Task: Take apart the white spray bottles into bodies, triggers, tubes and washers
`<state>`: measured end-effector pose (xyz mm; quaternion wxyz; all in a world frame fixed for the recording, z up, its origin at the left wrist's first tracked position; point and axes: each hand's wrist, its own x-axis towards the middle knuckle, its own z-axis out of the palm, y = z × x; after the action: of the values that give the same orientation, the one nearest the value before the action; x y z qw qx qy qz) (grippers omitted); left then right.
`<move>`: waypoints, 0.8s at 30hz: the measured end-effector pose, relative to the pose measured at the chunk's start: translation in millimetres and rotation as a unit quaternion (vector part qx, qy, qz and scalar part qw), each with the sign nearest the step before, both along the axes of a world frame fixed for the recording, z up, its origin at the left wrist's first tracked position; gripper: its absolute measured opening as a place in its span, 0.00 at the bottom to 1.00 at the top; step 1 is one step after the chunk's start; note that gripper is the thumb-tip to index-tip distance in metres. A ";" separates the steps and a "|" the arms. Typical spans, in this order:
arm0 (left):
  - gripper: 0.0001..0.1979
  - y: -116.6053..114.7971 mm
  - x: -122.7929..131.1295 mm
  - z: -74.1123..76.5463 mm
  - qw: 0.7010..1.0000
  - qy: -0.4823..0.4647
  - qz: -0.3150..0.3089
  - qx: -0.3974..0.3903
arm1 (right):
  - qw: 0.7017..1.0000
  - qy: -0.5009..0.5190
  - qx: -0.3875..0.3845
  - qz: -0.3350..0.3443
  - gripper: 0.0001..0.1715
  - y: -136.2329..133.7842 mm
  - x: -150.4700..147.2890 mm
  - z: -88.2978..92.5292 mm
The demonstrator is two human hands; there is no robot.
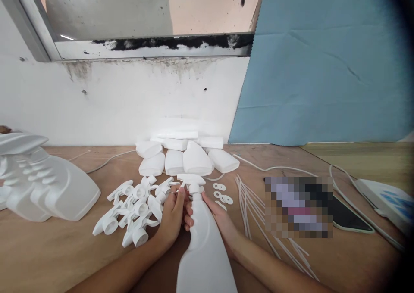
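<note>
A white spray bottle [207, 250] lies pointing away from me, its neck between my hands. A white trigger spray head [191, 180] sits on the neck. My left hand [174, 213] is closed at the trigger and collar of the spray head, some fingers hidden behind it. My right hand [223, 222] wraps the bottle's neck and shoulder from the right, its fingertips showing on the left side. Left of my hands lies a heap of loose white trigger spray heads [139, 209]. White ring-shaped washers [223, 197] and a bundle of thin white tubes [255, 211] lie to the right.
Several white bottles [197, 157] lie against the wall at the back. Larger white bottles with spray heads [64, 189] stand at the left. A white cable [274, 169] crosses the wooden table [39, 250]. A phone [349, 215], partly blurred, and a white box [388, 202] are at the right.
</note>
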<state>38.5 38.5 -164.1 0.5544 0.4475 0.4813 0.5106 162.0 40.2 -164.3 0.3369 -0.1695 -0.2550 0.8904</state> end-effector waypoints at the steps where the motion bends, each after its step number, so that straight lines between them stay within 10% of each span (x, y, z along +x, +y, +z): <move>1: 0.19 0.6 -0.1 -0.7 1.000 -0.008 -0.002 -0.008 | 1.000 0.003 0.003 0.003 0.30 0.2 0.4 -0.9; 24: 0.20 0.4 1.5 -2.1 0.999 -0.016 -0.035 -0.024 | 1.000 -0.014 0.017 -0.005 0.27 8.4 -0.6 -10.3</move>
<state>40.1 38.9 -166.2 0.5901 0.4428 0.4684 0.4862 161.4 48.6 -174.6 0.3410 -0.1776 -0.2742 0.8815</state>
